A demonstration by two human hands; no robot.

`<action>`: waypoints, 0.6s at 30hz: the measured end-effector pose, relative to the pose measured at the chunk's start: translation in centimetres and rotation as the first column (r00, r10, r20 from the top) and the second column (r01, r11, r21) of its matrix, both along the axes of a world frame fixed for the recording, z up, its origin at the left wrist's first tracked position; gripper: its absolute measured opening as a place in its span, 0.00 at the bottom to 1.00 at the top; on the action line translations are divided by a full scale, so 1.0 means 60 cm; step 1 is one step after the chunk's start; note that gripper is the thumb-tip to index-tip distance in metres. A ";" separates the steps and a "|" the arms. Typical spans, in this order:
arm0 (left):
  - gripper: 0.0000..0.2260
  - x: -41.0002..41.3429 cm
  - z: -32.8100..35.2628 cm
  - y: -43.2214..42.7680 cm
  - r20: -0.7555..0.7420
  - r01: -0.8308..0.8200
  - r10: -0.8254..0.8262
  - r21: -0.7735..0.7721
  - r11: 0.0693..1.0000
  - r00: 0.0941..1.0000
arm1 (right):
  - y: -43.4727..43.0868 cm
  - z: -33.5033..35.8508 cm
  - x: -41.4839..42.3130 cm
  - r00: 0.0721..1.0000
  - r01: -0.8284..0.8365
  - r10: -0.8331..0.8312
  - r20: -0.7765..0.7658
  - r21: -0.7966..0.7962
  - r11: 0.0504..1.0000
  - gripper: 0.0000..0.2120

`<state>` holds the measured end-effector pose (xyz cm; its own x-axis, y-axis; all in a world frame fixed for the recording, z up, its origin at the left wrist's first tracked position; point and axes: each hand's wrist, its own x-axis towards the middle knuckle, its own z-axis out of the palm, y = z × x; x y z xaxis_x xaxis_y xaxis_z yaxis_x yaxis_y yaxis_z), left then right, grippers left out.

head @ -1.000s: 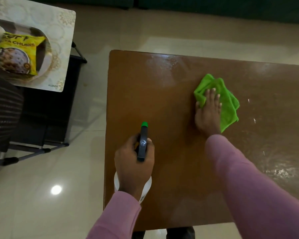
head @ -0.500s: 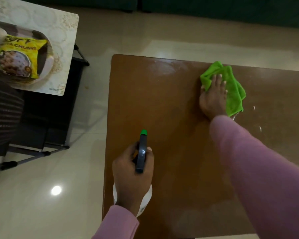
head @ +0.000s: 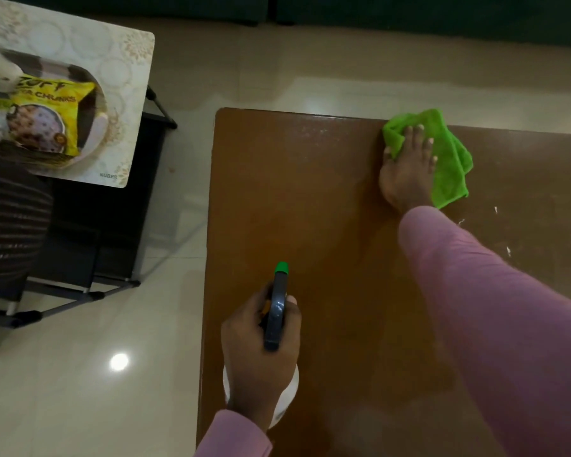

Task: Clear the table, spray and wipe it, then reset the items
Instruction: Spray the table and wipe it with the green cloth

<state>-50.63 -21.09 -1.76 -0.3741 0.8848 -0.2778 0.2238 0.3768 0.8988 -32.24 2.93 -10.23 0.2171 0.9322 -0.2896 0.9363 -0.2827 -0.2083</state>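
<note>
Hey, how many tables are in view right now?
2. The brown table fills the centre and right, under the green cloth. A smaller patterned table stands at upper left, holding a yellow packet. Others may sit outside the frame.

1. On the yellow packet (head: 47, 117), at your far left, you can read "CHUNKS" in dark capitals across its upper part. The letters "YA" stand just before it, and the start of that word is hidden.
2. Above that line on the same packet you see a larger dark brand word that looks like "ZOFF". It is too blurred to be sure.
3. On the near right corner of the pale patterned worktop (head: 126, 61) that carries the packet, you read "KUBER" in small grey capitals.
</note>
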 end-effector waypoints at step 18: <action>0.08 0.004 -0.010 -0.007 -0.068 0.036 -0.031 0.083 0.996 0.997 | -0.105 -0.001 -0.019 0.996 -0.039 0.039 -0.082 0.011 0.999 0.28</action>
<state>-50.41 -21.52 -2.38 -0.3588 0.9163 -0.1779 0.2950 0.2921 0.9097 -33.36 -3.34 -10.28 0.1563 0.9423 -0.2960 0.9261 -0.2440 -0.2876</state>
